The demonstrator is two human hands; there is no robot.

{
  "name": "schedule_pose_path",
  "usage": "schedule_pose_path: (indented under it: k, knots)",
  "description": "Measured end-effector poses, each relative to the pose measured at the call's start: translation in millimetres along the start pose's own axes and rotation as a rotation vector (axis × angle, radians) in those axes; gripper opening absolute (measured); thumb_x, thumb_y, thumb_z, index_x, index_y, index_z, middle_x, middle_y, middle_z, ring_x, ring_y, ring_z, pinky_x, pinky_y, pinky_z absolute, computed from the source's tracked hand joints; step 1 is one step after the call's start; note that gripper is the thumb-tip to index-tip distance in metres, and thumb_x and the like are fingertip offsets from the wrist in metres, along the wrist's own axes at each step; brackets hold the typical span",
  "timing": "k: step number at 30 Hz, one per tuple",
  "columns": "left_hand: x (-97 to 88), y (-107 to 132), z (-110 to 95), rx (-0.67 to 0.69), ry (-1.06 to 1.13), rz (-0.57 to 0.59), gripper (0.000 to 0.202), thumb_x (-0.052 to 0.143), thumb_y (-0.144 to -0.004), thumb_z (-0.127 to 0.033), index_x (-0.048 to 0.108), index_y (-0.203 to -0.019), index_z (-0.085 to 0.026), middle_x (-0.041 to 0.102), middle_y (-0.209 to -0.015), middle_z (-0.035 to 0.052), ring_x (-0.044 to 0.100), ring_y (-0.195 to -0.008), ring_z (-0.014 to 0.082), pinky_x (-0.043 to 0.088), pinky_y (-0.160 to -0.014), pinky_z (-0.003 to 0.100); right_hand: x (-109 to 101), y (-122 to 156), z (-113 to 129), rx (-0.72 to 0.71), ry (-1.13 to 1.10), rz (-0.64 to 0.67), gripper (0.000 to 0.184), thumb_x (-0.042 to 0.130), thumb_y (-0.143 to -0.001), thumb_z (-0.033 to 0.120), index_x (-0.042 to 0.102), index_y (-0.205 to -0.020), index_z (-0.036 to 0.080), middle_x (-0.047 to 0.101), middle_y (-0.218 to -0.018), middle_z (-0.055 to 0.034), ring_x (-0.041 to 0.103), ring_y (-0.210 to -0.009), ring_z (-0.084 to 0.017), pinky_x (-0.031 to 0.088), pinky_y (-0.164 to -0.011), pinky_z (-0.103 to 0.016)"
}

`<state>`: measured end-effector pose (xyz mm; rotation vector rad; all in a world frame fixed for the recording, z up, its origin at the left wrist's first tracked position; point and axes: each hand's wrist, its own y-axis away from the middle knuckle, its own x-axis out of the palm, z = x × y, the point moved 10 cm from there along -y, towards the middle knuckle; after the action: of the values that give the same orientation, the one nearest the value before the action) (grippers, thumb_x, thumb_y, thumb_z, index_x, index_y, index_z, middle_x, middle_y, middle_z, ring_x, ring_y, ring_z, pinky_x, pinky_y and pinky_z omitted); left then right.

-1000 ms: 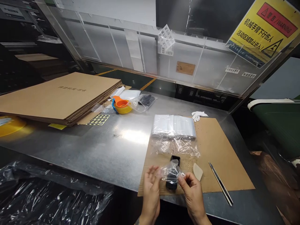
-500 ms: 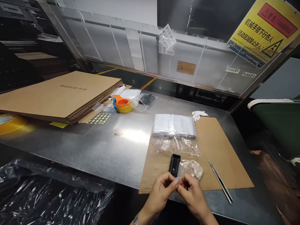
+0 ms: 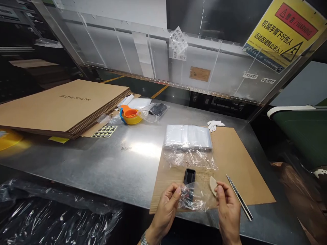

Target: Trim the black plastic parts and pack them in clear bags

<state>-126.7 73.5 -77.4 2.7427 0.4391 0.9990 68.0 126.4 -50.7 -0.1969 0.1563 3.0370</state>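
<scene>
My left hand (image 3: 168, 200) pinches the edge of a crumpled clear plastic film (image 3: 198, 200). Behind that film, partly covered by it, a narrow black tray-like plastic part (image 3: 189, 176) lies on the cardboard sheet (image 3: 237, 160). Between the thumb and fingers of my right hand (image 3: 227, 202) is a thin beige half-round piece (image 3: 213, 185); its material I cannot make out. A utility knife (image 3: 239, 197) rests just right of my right hand. Beyond the black part sits a stack of clear plastic bags (image 3: 188, 136) in loose wrapping.
Stacked flat cardboard (image 3: 84, 105) covers the left of the metal table (image 3: 122, 170). Nearby are an orange-and-yellow tape roll (image 3: 131, 115), a sticker sheet (image 3: 104, 131) and a bagged black item (image 3: 157, 109). A white glove (image 3: 215, 125) lies at the cardboard's far edge.
My hands were together and have moved apart. The beige half-round piece now shows in my right hand, away from the clear film in my left. The view has shifted slightly.
</scene>
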Motion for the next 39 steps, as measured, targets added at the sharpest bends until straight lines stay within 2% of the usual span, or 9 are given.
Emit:
schedule_pose_path:
  k: [6,10,15,20,23,27,30,36,39]
  knots:
    - [-5.8,4,-6,-0.030,0.047,-0.002,0.021,0.068,-0.073,-0.032,0.056,-0.065,-0.016,0.061,-0.088,0.0018,0.058,-0.070,0.0134,0.046,-0.067,0.026,25,-1,-41,0.324,-0.043,0.286,0.059,0.051,-0.070,0.071,0.067,-0.082,0.015,0.066,-0.071,-0.0087,0.057,-0.061,-0.019,0.039,-0.050,-0.027]
    - [-11.3,1,-6,-0.054,0.011,-0.018,0.024,0.070,-0.070,-0.035,0.056,-0.065,-0.016,0.062,-0.089,0.0035,0.060,-0.070,0.0153,0.048,-0.069,0.030,45,12,-36,0.360,-0.249,0.395,0.043,0.063,-0.071,0.057,0.063,-0.075,0.013,0.062,-0.062,-0.0042,0.052,-0.053,-0.012,0.037,-0.051,-0.024]
    - [-57.8,19,-44,0.324,-0.276,-0.515,0.025,0.069,-0.071,-0.039,0.058,-0.085,-0.021,0.060,-0.086,0.0001,0.055,-0.082,0.0137,0.043,-0.075,0.021,42,6,-18,0.218,-0.230,0.293,0.032,0.073,-0.066,0.045,0.058,-0.067,0.017,0.053,-0.059,0.0030,0.046,-0.057,-0.009,0.035,-0.055,-0.021]
    - [7.5,15,-6,0.019,-0.407,0.081,0.021,0.067,-0.073,-0.036,0.060,-0.079,-0.017,0.059,-0.070,0.0004,0.053,-0.066,0.0129,0.042,-0.062,0.022,74,22,6,-0.002,0.049,0.442,0.019,0.069,-0.071,0.030,0.055,-0.066,0.018,0.053,-0.061,0.0027,0.045,-0.058,-0.011,0.033,-0.055,-0.022]
    - [9.4,15,-3,-0.030,-0.339,0.080,0.023,0.066,-0.073,-0.037,0.057,-0.070,-0.016,0.057,-0.065,-0.0002,0.050,-0.062,0.0118,0.039,-0.058,0.022,95,34,14,-0.084,0.162,0.618,0.015,0.065,-0.074,0.024,0.051,-0.071,0.019,0.051,-0.066,0.0032,0.044,-0.062,-0.011,0.033,-0.056,-0.022]
    - [-28.2,15,-21,0.118,-0.438,-0.214,0.027,0.060,-0.077,-0.038,0.052,-0.061,-0.018,0.049,-0.054,-0.0028,0.044,-0.053,0.0116,0.037,-0.054,0.023,95,28,10,-0.011,0.104,0.635,0.020,0.059,-0.080,0.034,0.046,-0.072,0.020,0.043,-0.063,0.0043,0.039,-0.059,-0.011,0.032,-0.055,-0.023]
    - [-36.1,27,-49,0.393,-0.745,-0.353,0.010,0.066,-0.072,-0.029,0.062,-0.073,-0.020,0.059,-0.070,0.0026,0.053,-0.068,0.0180,0.042,-0.065,0.027,94,23,29,-0.207,0.258,0.547,0.015,0.051,-0.085,0.029,0.050,-0.073,0.020,0.047,-0.069,0.0008,0.044,-0.064,-0.014,0.034,-0.059,-0.025]
    - [0.3,42,-77,0.914,-1.142,-0.146,0.032,0.052,-0.079,-0.008,0.067,-0.101,-0.027,0.059,-0.080,0.0041,0.055,-0.076,0.0180,0.046,-0.068,0.028,123,52,62,-0.594,0.414,0.713,0.018,0.039,-0.085,0.012,0.055,-0.084,0.020,0.051,-0.081,-0.0047,0.049,-0.078,-0.018,0.040,-0.067,-0.028]
    - [-20.1,40,-92,1.034,-1.273,-0.346,0.026,0.049,-0.082,-0.008,0.066,-0.097,-0.020,0.052,-0.080,0.0045,0.052,-0.076,0.0175,0.046,-0.067,0.029,110,35,43,-0.513,0.518,0.557,0.017,0.040,-0.089,0.025,0.053,-0.098,0.020,0.056,-0.088,-0.0069,0.054,-0.079,-0.019,0.042,-0.069,-0.029]
